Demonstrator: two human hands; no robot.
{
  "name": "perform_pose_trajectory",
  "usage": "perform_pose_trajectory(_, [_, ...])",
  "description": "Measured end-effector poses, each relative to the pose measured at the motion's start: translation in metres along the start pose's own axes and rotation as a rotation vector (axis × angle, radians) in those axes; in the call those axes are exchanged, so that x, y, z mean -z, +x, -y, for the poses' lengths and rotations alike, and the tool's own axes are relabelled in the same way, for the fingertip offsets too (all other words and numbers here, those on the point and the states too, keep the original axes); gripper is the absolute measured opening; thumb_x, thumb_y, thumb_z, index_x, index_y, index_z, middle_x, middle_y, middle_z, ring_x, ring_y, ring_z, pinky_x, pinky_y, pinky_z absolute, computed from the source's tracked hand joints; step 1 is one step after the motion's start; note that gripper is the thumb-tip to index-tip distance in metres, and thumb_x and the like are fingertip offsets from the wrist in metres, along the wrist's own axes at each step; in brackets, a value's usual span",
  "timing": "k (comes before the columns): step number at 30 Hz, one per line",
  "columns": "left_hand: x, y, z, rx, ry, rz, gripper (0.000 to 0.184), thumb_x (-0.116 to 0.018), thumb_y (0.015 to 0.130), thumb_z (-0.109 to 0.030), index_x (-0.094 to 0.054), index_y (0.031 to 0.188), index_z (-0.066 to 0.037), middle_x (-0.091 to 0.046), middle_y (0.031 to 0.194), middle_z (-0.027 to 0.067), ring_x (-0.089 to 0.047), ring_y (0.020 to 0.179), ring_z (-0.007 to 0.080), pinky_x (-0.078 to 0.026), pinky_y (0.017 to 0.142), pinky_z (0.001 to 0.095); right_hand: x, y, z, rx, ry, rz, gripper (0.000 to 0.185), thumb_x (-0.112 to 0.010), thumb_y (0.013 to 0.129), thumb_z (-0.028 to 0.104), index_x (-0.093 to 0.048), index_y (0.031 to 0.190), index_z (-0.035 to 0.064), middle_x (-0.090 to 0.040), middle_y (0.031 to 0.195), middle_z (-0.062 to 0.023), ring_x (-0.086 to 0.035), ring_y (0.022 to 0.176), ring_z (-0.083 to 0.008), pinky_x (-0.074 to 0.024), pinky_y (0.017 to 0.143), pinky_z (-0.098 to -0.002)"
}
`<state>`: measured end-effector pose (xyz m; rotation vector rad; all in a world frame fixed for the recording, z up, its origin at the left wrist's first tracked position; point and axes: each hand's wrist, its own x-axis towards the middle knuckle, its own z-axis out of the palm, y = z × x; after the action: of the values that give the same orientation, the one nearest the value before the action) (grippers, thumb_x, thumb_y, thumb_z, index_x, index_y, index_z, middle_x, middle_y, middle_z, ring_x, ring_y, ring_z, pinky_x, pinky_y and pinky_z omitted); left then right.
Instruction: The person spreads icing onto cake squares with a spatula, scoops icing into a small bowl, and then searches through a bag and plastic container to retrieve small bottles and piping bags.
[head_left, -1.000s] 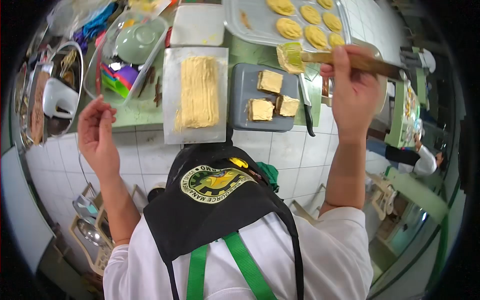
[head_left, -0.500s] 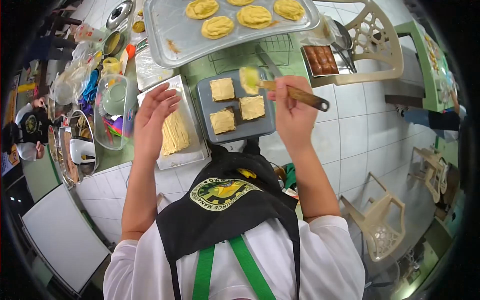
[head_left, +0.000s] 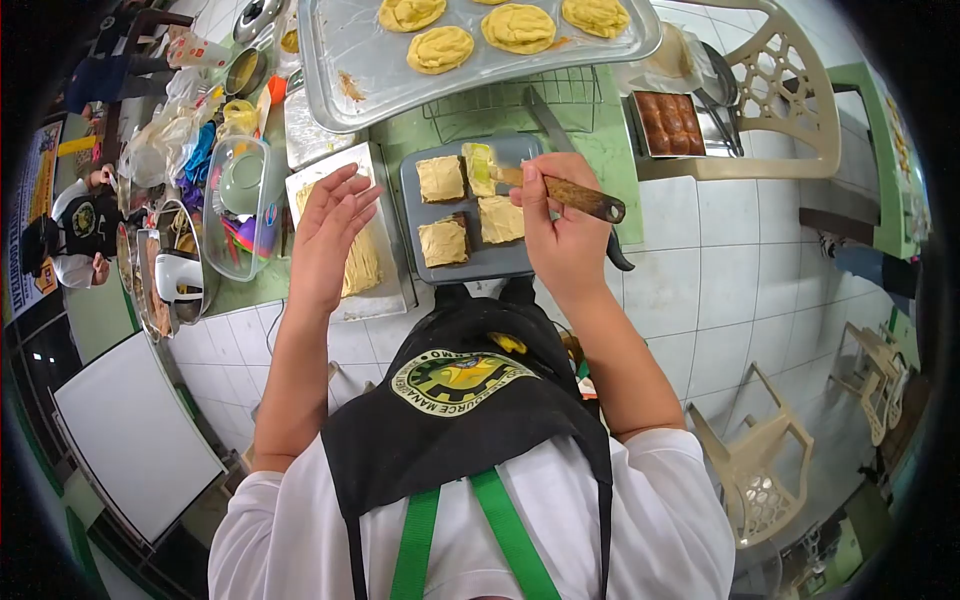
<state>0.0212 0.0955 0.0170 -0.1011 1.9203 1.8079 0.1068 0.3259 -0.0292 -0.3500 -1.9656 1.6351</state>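
Observation:
My right hand (head_left: 562,235) grips the wooden handle of a spatula (head_left: 580,197). The spatula's yellow-green head touches the top of the far-right cake square (head_left: 476,158) on a grey tray (head_left: 470,268). Three more squares, topped with pale cream frosting, share that tray: one at the far left (head_left: 440,178), one near left (head_left: 443,240) and one near right (head_left: 502,220). My left hand (head_left: 335,240), fingers stretched out and holding nothing, hovers over a frosted slab (head_left: 362,270) in a white tray (head_left: 388,298). Its fingers partly hide the slab.
A large metal baking tray (head_left: 360,110) of yellow pastries extends above a wire rack (head_left: 570,95). A long knife (head_left: 548,118) lies right of the grey tray, its black handle past the table edge. Brown rolls (head_left: 670,125) rest on a chair (head_left: 800,90). Containers (head_left: 240,255) crowd the left.
My right hand has lowered and shifted slightly left, bringing the spatula head down onto the far-right square. The left hand has moved slightly right. The camera view has shifted a little.

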Motion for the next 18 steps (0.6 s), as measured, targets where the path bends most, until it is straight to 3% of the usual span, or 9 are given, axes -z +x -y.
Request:
perform_pose_trajectory(4, [0.002, -0.003, 0.000, -0.003, -0.023, -0.021, 0.039, -0.046, 0.101, -0.014, -0.042, 0.138, -0.002, -0.051, 0.130, 0.0126, -0.052, 0.123, 0.0230, -0.041, 0.104, 0.0337, 0.007, 0.007, 0.002, 0.072, -0.035, -0.049, 0.005, -0.060, 0.091, 0.004, -0.058, 0.088, 0.0009, -0.060, 0.085, -0.0116, -0.060, 0.072, -0.0245, -0.0481, 0.063, -0.0325])
perform_pose_trajectory(8, [0.004, -0.006, 0.000, 0.005, -0.023, -0.049, 0.038, -0.046, 0.101, -0.013, -0.043, 0.137, -0.002, -0.051, 0.130, 0.0127, -0.053, 0.122, 0.0226, -0.042, 0.104, 0.0333, 0.015, 0.013, 0.010, -0.011, 0.074, -0.075, 0.006, -0.061, 0.091, 0.005, -0.061, 0.086, 0.0005, -0.060, 0.085, -0.0115, -0.060, 0.071, -0.0245, -0.0477, 0.064, -0.0331])
perform_pose_trajectory(12, [0.007, -0.008, 0.001, 0.006, -0.030, -0.047, 0.037, -0.046, 0.101, -0.013, -0.043, 0.136, -0.002, -0.051, 0.130, 0.0122, -0.053, 0.121, 0.0225, -0.042, 0.104, 0.0330, 0.009, 0.011, -0.002, 0.011, -0.011, -0.020, 0.011, -0.061, 0.091, 0.005, -0.061, 0.081, -0.0009, -0.061, 0.084, -0.0105, -0.060, 0.070, -0.0227, -0.0474, 0.063, -0.0324])
perform_pose_trajectory(14, [0.006, -0.010, -0.001, 0.004, -0.046, -0.045, 0.036, -0.046, 0.101, -0.014, -0.044, 0.135, -0.003, -0.052, 0.130, 0.0115, -0.054, 0.121, 0.0221, -0.042, 0.104, 0.0325, 0.005, 0.009, -0.011, 0.020, -0.003, 0.085, 0.010, -0.056, 0.098, 0.008, -0.056, 0.100, -0.0021, -0.059, 0.089, -0.0056, -0.064, 0.069, -0.0104, -0.0551, 0.065, -0.0232])
perform_pose_trajectory(18, [0.009, -0.020, -0.005, -0.039, -0.073, -0.049, 0.035, -0.047, 0.101, -0.013, -0.046, 0.134, -0.002, -0.053, 0.129, 0.0108, -0.054, 0.121, 0.0212, -0.043, 0.102, 0.0314, 0.004, 0.013, 0.007, -0.089, 0.179, 0.006, 0.012, -0.056, 0.098, 0.009, -0.055, 0.100, -0.0021, -0.060, 0.088, -0.0071, -0.064, 0.069, -0.0118, -0.0551, 0.065, -0.0247])
